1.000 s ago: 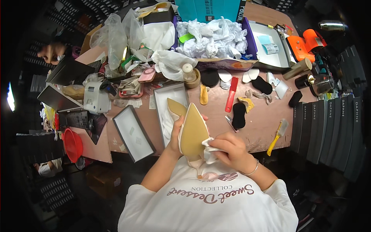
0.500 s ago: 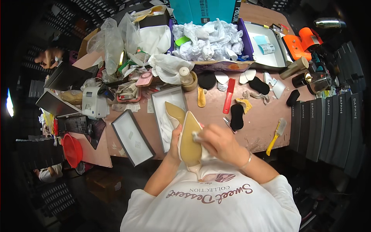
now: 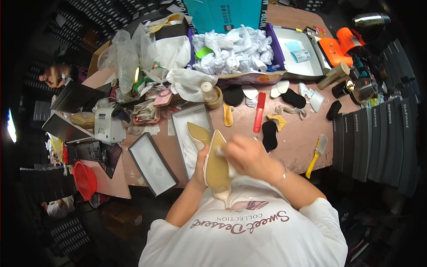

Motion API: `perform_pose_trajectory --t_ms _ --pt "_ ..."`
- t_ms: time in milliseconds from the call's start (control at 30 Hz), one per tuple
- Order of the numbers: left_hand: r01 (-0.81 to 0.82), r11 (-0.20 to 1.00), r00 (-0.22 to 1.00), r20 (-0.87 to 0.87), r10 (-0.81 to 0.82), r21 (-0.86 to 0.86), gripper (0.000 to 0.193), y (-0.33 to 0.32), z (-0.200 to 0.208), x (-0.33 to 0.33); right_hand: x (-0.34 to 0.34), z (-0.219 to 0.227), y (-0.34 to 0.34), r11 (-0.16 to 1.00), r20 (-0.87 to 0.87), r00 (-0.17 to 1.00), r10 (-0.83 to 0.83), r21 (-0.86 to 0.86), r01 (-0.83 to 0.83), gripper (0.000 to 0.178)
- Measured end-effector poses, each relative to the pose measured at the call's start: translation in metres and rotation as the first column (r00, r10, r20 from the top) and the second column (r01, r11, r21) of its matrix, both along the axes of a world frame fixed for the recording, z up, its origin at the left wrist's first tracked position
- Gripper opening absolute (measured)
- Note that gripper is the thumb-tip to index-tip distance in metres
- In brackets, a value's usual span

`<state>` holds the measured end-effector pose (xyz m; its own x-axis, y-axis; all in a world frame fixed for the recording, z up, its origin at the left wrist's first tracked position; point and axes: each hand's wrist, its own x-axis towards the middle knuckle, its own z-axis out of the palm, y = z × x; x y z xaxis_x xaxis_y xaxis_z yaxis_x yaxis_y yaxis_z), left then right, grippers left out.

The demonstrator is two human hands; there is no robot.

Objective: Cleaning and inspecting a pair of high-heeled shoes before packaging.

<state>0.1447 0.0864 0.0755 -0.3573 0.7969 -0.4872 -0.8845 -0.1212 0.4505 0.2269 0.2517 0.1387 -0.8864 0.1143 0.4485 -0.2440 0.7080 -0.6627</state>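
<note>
My left hand (image 3: 201,165) is closed around the side of a pale high-heeled shoe (image 3: 217,167), its tan sole facing up and its pointed toe away from me. The heel points toward my chest. Closed over the sole's right edge, my right hand (image 3: 249,155) is blurred by motion; a bit of white cloth (image 3: 219,152) shows at its fingertips against the sole. Just behind, the matching shoe (image 3: 199,132) rests sole up in a grey open shoebox (image 3: 178,122) with white tissue inside.
A grey box lid (image 3: 153,165) lies left of the shoebox. Rightward are a red brush (image 3: 259,113), a black pad (image 3: 269,136) and a yellow-handled brush (image 3: 316,155). Behind stands a purple box (image 3: 278,51) of crumpled paper; dark shoeboxes (image 3: 373,142) line the right side.
My right hand has shifted slightly up and left over the sole with the white cloth. My left hand holds the shoe nearly still. The view has moved a little.
</note>
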Motion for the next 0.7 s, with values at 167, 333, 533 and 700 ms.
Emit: perform_pose_trajectory --t_ms 167,333,533,700 --pt "0.234 0.949 0.954 -0.240 -0.181 0.213 0.074 0.009 0.014 -0.002 -0.059 -0.017 0.028 0.974 -0.105 0.981 -0.162 -0.179 0.142 0.015" --pt "0.073 0.990 0.971 -0.234 -0.044 0.118 0.075 0.002 0.018 -0.008 -0.002 -0.052 0.026 0.816 0.298 0.946 -0.126 -0.512 0.270 0.014" --pt "-0.016 0.996 0.988 -0.154 0.030 0.093 0.077 -0.001 0.010 -0.004 0.041 -0.067 0.007 0.773 0.417 0.908 -0.038 -0.563 0.291 0.011" --pt "-0.012 0.996 0.983 -0.183 0.027 0.083 0.078 -0.002 0.008 -0.007 0.047 -0.050 0.002 0.748 0.422 0.906 0.003 -0.602 0.278 0.011"
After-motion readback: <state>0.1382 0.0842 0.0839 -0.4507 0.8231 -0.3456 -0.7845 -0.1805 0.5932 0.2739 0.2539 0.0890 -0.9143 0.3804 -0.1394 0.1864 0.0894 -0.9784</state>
